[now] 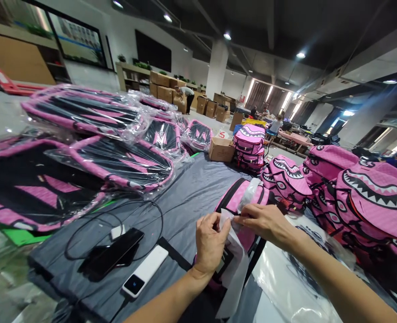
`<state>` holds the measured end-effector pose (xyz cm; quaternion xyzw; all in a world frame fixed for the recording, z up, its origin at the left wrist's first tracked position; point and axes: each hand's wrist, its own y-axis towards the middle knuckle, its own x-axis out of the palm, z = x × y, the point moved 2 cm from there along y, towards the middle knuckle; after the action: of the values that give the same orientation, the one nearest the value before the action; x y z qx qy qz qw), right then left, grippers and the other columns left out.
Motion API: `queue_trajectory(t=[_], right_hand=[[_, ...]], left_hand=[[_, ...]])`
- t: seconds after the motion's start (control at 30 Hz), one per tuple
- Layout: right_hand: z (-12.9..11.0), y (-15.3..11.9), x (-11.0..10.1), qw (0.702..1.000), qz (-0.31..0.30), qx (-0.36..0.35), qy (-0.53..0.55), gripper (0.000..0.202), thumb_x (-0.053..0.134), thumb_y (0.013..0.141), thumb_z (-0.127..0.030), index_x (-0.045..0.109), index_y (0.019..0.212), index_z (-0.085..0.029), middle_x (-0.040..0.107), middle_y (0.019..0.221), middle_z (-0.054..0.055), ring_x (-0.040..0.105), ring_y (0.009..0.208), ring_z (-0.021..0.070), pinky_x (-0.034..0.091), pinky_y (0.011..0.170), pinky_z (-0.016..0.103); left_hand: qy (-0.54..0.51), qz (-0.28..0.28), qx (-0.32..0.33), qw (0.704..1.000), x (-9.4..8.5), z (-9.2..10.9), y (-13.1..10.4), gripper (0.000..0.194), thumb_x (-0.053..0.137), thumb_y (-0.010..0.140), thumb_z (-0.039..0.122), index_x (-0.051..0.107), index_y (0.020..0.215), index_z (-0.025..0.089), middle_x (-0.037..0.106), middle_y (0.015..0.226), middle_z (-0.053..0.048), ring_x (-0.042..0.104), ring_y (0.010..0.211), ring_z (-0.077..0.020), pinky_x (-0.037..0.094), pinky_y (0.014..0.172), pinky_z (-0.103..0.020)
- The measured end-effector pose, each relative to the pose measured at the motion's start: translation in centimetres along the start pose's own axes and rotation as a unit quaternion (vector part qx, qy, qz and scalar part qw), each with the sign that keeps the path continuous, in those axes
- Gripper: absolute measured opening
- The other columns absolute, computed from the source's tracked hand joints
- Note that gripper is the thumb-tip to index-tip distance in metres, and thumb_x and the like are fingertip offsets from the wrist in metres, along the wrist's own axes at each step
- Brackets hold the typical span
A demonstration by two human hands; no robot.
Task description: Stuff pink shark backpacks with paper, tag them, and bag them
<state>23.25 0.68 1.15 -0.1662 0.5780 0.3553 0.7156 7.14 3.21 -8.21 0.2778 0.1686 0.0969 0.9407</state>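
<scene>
A pink and black backpack (233, 197) lies on the grey cloth in front of me. White tissue-like wrapping (236, 255) hangs from its upper part and trails down towards me. My left hand (210, 244) pinches this wrapping between thumb and fingers. From the other side my right hand (268, 222) grips the same wrapping, its fingertips close to those of the left. A second strip of pale wrapping (251, 192) lies over the backpack just above my right hand. Part of the backpack is hidden behind both hands and the wrapping.
Bagged pink and black backpacks (124, 161) are piled at left. Shark-mouth backpacks (369, 193) stand at right, with clear plastic bags (285, 278) below. A black phone (114, 253), cables and a white power bank (146, 270) lie on the grey cloth (191, 184). A cardboard box (221, 149) stands beyond.
</scene>
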Motion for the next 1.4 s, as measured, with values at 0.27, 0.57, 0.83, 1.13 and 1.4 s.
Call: queue_trajectory(t=[0.27, 0.57, 0.83, 1.13, 1.4], right_hand=[[0.5, 0.8, 1.0, 1.000, -0.002, 0.013, 0.026, 0.020, 0.057, 0.098, -0.022, 0.070, 0.115, -0.024, 0.065, 0.096, 0.003, 0.058, 0.070, 0.0094, 0.033, 0.053, 0.021], [-0.6, -0.3, 1.4, 0.978, 0.186, -0.077, -0.051, 0.034, 0.041, 0.105, -0.017, 0.063, 0.079, -0.017, 0.058, 0.069, -0.002, 0.049, 0.057, 0.0083, 0.030, 0.050, 0.025], [-2.4, -1.7, 1.4, 0.949, 0.287, -0.055, -0.116, 0.023, 0.043, 0.101, -0.009, 0.060, 0.085, -0.014, 0.054, 0.064, -0.002, 0.043, 0.053, 0.0116, 0.027, 0.049, 0.031], [-2.8, -2.0, 2.3, 0.935, 0.346, -0.016, -0.078, 0.030, 0.043, 0.101, -0.011, 0.055, 0.075, -0.018, 0.050, 0.058, -0.004, 0.040, 0.051, 0.0106, 0.029, 0.051, 0.028], [-3.3, -2.7, 2.8, 0.934, 0.349, -0.003, -0.075, 0.023, 0.045, 0.099, -0.009, 0.059, 0.082, -0.016, 0.056, 0.059, -0.002, 0.044, 0.051, 0.0109, 0.029, 0.048, 0.031]], left_hand=[[0.199, -0.017, 0.308, 0.930, -1.8, 3.6, -0.7, 0.024, 0.045, 0.095, 0.009, 0.061, 0.080, 0.019, 0.062, 0.071, 0.001, 0.056, 0.070, -0.0176, 0.035, 0.089, -0.038], [0.227, -0.047, 0.351, 0.907, -1.3, 3.6, -1.4, 0.024, 0.046, 0.091, 0.005, 0.069, 0.092, 0.014, 0.068, 0.079, -0.005, 0.059, 0.077, -0.0214, 0.039, 0.091, -0.042], [-0.306, -0.210, -0.279, 0.886, -3.4, 1.5, 1.9, 0.050, 0.076, 0.070, 0.057, 0.070, 0.099, 0.016, 0.073, 0.091, -0.006, 0.067, 0.086, -0.0209, 0.050, 0.079, -0.031], [-0.290, -0.350, -0.477, 0.752, -0.7, 4.3, 2.7, 0.045, 0.087, 0.049, 0.050, 0.066, 0.063, 0.012, 0.060, 0.054, 0.000, 0.050, 0.049, -0.0112, 0.035, 0.052, -0.025], [-0.289, -0.396, -0.485, 0.725, -1.0, 4.0, 2.1, 0.050, 0.087, 0.044, 0.048, 0.070, 0.074, 0.012, 0.068, 0.065, -0.002, 0.057, 0.055, -0.0130, 0.042, 0.056, -0.024]])
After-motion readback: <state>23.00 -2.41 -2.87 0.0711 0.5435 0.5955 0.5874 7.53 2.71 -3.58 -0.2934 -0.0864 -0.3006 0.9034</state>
